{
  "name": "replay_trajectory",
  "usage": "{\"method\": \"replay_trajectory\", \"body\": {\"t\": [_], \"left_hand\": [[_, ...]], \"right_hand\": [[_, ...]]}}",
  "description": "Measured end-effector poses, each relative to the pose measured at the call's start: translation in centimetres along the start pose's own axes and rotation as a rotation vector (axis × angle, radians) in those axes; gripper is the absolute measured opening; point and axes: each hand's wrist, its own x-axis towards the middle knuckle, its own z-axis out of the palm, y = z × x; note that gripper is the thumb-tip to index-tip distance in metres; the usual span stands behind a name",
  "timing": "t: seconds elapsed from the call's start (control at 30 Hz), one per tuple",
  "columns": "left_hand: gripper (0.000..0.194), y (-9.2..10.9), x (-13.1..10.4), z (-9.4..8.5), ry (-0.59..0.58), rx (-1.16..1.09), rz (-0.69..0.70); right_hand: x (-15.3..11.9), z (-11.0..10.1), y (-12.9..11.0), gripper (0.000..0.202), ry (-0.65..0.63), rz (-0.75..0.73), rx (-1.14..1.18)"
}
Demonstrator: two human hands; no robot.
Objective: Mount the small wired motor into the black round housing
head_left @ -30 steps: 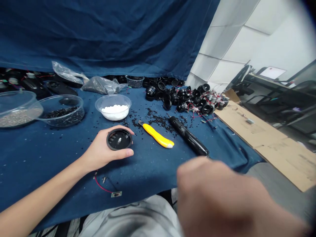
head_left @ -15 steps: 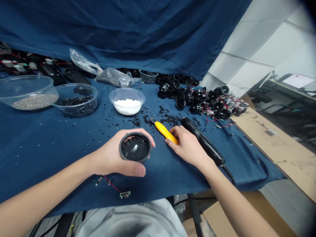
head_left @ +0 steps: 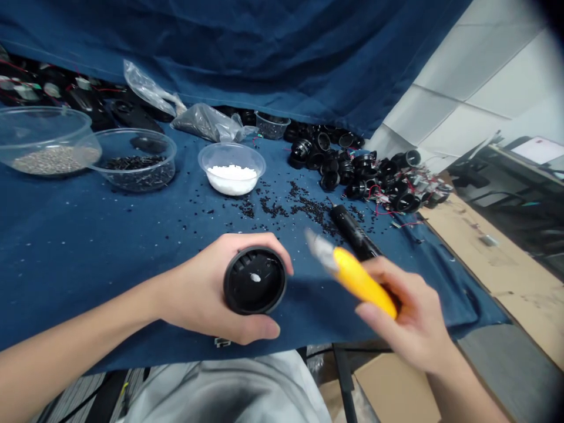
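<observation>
My left hand (head_left: 211,288) is wrapped round a black round plastic housing (head_left: 253,296), its open side turned up toward me. A small white piece (head_left: 255,277) shows at the middle of its floor. In my right hand (head_left: 409,317) is a yellow utility knife (head_left: 363,282), raised above the cloth, its blurred blade end pointing up and left toward the bowls. Behind that hand lies a black electric screwdriver (head_left: 352,232), partly covered by it. A small circuit board (head_left: 222,342) peeks out under my left hand, mostly hidden.
Clear bowls hold white pieces (head_left: 232,179), black screws (head_left: 134,164) and greyish bits (head_left: 53,160). Tiny black parts (head_left: 304,205) are scattered over the blue cloth (head_left: 110,235). Black housings with red wires (head_left: 374,176) are heaped at back right, beside a cardboard sheet (head_left: 484,252).
My right hand has lifted the yellow knife off the cloth and brought it right and nearer to me. My left hand, with the housing, has shifted slightly right and tilted it.
</observation>
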Motion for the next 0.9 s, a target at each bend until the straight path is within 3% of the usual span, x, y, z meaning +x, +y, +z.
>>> {"method": "replay_trajectory", "body": {"t": [0.17, 0.53, 0.9], "left_hand": [[0.052, -0.2, -0.1, 0.2, -0.02, -0.074, -0.003], [0.036, -0.1, -0.2, 0.7, 0.013, 0.093, 0.07], [0.034, -0.3, -0.3, 0.9, 0.059, 0.128, 0.112]], "right_hand": [[-1.3, 0.9, -1.8, 0.018, -0.084, -0.174, -0.157], [-1.4, 1.5, -1.4, 0.019, -0.069, -0.197, -0.198], [-1.1, 2.2, -1.3, 0.017, -0.048, -0.191, -0.183]]}}
